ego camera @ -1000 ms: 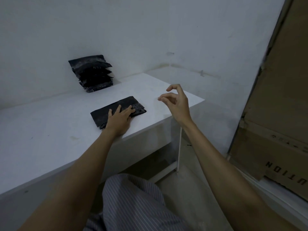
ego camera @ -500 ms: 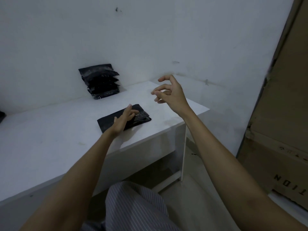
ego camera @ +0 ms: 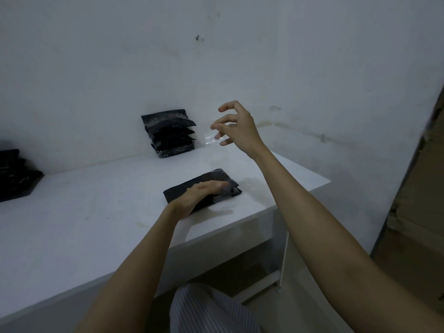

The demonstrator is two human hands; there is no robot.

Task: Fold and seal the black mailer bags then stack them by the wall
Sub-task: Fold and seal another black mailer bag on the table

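A folded black mailer bag (ego camera: pixel 217 180) lies flat near the table's right front corner. My left hand (ego camera: pixel 200 194) presses on it with straight fingers, covering its near half. My right hand (ego camera: pixel 236 127) hovers above the table beyond the bag, with its fingers spread and loosely curled. A small clear strip of film (ego camera: pixel 210 138) floats at its fingertips; I cannot tell whether it touches them. A stack of several sealed black bags (ego camera: pixel 171 133) leans against the wall behind.
The white table (ego camera: pixel 96 212) ends at a corner on the right (ego camera: pixel 329 181). Another pile of black bags (ego camera: pixel 14 176) sits at the left edge. Brown cardboard boxes (ego camera: pixel 420 200) stand on the right. My striped trousers (ego camera: pixel 211 311) show below the table.
My right hand has risen and moved toward the wall, its fingers spreading apart; the clear strip now shows at their tips. My left hand stays flat on the folded bag.
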